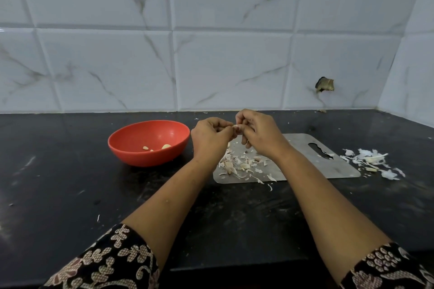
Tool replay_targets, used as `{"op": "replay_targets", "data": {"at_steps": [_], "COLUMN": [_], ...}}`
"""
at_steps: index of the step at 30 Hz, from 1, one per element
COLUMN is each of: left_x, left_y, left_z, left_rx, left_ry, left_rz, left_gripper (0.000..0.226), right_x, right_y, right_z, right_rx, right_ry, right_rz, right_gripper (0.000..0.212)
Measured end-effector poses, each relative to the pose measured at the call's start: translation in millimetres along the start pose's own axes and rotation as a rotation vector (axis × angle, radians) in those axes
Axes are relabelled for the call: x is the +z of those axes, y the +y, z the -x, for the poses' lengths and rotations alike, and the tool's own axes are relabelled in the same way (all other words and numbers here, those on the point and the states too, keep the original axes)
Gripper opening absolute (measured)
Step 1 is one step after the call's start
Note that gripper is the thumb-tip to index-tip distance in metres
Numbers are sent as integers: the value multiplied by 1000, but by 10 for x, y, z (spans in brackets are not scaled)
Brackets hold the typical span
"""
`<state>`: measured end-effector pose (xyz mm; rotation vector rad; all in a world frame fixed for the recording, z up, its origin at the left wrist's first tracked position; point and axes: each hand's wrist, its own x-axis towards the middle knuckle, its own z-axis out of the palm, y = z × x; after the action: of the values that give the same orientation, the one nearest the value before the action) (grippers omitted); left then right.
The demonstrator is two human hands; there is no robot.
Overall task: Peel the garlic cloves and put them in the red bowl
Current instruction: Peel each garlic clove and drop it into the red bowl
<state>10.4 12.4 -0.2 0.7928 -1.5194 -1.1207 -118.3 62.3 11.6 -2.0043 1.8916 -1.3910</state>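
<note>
Fingers of left hand and right hand curled, pinching one garlic clove above the skin-littered steel board; clove likely light, firm, slippery once bared, best pinched endwise; red bowl left, holding peeled cloves.

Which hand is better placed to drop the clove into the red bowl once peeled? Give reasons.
Probably the left hand: it is next to the red bowl, which sits to its left. The right hand, also pinching the garlic clove, is above the cutting board, farther off.
</note>
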Motion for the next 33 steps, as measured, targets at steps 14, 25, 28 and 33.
{"op": "replay_targets", "data": {"at_steps": [14, 25, 28, 33], "left_x": [-6, 10, 7, -1], "left_y": [17, 19, 27, 39], "left_z": [2, 12, 27, 44], "left_rx": [-82, -25, 4, 81], "left_ry": [11, 5, -6, -35], "left_rz": [207, 91, 47, -63], "left_gripper": [6, 2, 5, 12], "right_x": [15, 0, 0, -25], "right_y": [-18, -18, -2, 5], "right_z": [1, -15, -14, 1], "right_rx": [-7, -24, -40, -12], "right_ry": [58, 152, 115, -7], "right_rz": [-89, 25, 143, 114], "right_gripper": [17, 7, 7, 8]}}
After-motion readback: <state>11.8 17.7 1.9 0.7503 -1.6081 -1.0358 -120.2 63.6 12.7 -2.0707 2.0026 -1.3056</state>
